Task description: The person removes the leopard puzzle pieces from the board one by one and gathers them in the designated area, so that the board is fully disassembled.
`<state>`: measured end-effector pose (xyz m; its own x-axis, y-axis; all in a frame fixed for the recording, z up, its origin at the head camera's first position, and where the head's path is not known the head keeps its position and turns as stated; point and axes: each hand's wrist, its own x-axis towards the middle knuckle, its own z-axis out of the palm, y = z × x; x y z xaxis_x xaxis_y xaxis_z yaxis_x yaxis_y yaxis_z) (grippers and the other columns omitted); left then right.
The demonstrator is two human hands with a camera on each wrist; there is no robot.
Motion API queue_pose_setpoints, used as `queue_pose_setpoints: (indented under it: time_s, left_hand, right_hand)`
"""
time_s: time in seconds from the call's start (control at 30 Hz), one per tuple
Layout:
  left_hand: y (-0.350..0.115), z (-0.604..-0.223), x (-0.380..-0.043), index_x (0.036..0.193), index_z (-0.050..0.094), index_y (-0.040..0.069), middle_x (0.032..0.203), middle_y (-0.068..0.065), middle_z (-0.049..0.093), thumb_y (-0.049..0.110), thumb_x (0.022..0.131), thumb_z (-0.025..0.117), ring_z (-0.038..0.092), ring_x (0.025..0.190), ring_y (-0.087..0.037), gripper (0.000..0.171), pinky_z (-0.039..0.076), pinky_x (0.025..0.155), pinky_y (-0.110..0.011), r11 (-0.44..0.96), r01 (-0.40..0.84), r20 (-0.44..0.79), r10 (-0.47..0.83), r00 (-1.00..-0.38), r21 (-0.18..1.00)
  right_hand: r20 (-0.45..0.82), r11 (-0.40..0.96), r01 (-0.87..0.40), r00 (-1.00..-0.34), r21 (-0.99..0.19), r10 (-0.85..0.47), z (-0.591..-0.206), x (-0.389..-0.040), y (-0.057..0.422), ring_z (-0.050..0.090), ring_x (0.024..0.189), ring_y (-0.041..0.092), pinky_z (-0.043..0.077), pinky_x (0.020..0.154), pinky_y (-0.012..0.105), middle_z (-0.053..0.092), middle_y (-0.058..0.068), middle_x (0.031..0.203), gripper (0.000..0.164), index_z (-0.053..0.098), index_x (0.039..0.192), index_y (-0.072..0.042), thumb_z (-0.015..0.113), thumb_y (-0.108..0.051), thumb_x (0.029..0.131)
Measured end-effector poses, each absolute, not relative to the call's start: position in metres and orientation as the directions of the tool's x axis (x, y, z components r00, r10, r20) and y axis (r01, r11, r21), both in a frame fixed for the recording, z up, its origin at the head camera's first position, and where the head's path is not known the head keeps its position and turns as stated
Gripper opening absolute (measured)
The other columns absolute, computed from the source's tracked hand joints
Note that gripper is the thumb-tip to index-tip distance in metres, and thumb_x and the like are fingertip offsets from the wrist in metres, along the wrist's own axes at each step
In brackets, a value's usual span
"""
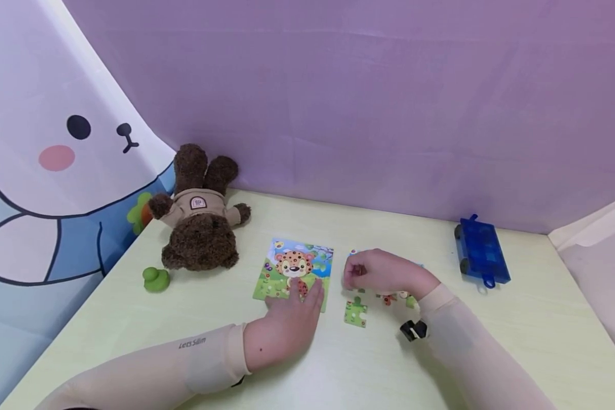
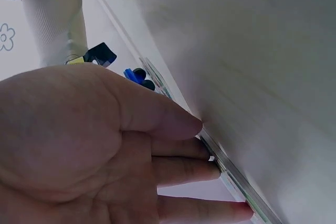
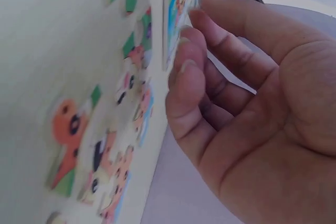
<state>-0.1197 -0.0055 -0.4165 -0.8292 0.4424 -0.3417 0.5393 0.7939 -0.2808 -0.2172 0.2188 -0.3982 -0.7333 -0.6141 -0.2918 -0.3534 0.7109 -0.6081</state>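
My left hand [image 1: 290, 327] rests with spread fingers on the lower part of a square leopard picture board [image 1: 294, 263]. In the left wrist view, its fingertips [image 2: 207, 169] touch the board's edge. My right hand [image 1: 376, 270] is over loose jigsaw pieces to the right of the board, its fingers bent and thumb close to the index finger. The right wrist view shows the same hand [image 3: 236, 93] beside the pieces; whether a piece is between the fingertips cannot be made out. One green jigsaw piece [image 1: 356, 312] lies just below this hand. An orange-spotted piece [image 3: 68, 145] lies among several others.
A brown teddy bear [image 1: 201, 242] lies behind and left of the board, with a green toy duck [image 1: 156, 279] nearer the left edge. A blue toy wagon [image 1: 483, 250] stands at the back right. A purple cloth [image 1: 364, 114] hangs behind the table.
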Motion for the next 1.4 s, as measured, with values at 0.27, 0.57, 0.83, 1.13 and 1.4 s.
queue_pose_setpoints:
  time_s: [0.27, 0.57, 0.83, 1.13, 1.4]
  left_hand:
    - [-0.005, -0.415, -0.121, 0.170, 0.032, 0.023, 0.181, 0.005, 0.022, 0.033, 0.105, 0.067, 0.040, 0.160, -0.038, 0.075, 0.064, 0.091, -0.066, 0.821, 0.522, -0.361, 0.426, -0.829, -0.230]
    - [-0.005, -0.415, -0.124, 0.170, 0.033, 0.022, 0.180, 0.002, 0.023, 0.034, 0.101, 0.073, 0.031, 0.165, -0.031, 0.081, 0.065, 0.090, -0.064, 0.780, 0.555, -0.373, 0.442, -0.816, -0.290]
    - [-0.003, -0.415, -0.122, 0.171, 0.029, 0.022, 0.181, 0.003, 0.020, 0.033, 0.100, 0.074, 0.025, 0.167, -0.021, 0.085, 0.063, 0.097, -0.063, 0.764, 0.554, -0.377, 0.431, -0.820, -0.331]
    - [-0.003, -0.416, -0.120, 0.171, 0.027, 0.023, 0.181, 0.002, 0.019, 0.037, 0.103, 0.070, 0.023, 0.168, -0.014, 0.082, 0.063, 0.099, -0.062, 0.734, 0.572, -0.385, 0.441, -0.811, -0.365]
    - [-0.004, -0.417, -0.117, 0.171, 0.028, 0.023, 0.181, 0.002, 0.020, 0.037, 0.105, 0.066, 0.022, 0.168, -0.014, 0.077, 0.064, 0.095, -0.063, 0.733, 0.574, -0.377, 0.447, -0.811, -0.365]
  right_hand:
    - [-0.206, 0.665, -0.348, -0.768, -0.661, -0.607, -0.387, -0.227, 0.197, 0.062, 0.076, 0.014, 0.057, 0.071, 0.030, 0.077, 0.009, 0.103, 0.014, 0.073, 0.110, -0.014, 0.066, -0.024, 0.106]
    - [-0.184, 0.652, -0.345, -0.777, -0.675, -0.602, -0.383, -0.237, 0.167, 0.063, 0.087, 0.015, 0.056, 0.079, 0.032, 0.076, 0.009, 0.113, 0.021, 0.072, 0.116, -0.014, 0.065, -0.032, 0.108]
    - [-0.239, 0.663, -0.337, -0.747, -0.668, -0.620, -0.394, -0.242, 0.136, 0.067, 0.103, 0.012, 0.058, 0.096, 0.037, 0.076, 0.001, 0.119, 0.022, 0.071, 0.121, -0.017, 0.061, -0.033, 0.109]
    - [-0.285, 0.666, -0.381, -0.688, -0.641, -0.668, -0.409, -0.241, 0.116, 0.066, 0.088, 0.012, 0.057, 0.090, 0.035, 0.075, -0.003, 0.103, 0.017, 0.075, 0.113, -0.019, 0.061, -0.028, 0.109]
    - [-0.316, 0.677, -0.363, -0.679, -0.641, -0.663, -0.413, -0.239, 0.111, 0.069, 0.092, 0.009, 0.059, 0.092, 0.034, 0.076, -0.007, 0.100, 0.010, 0.076, 0.103, -0.021, 0.067, -0.026, 0.105]
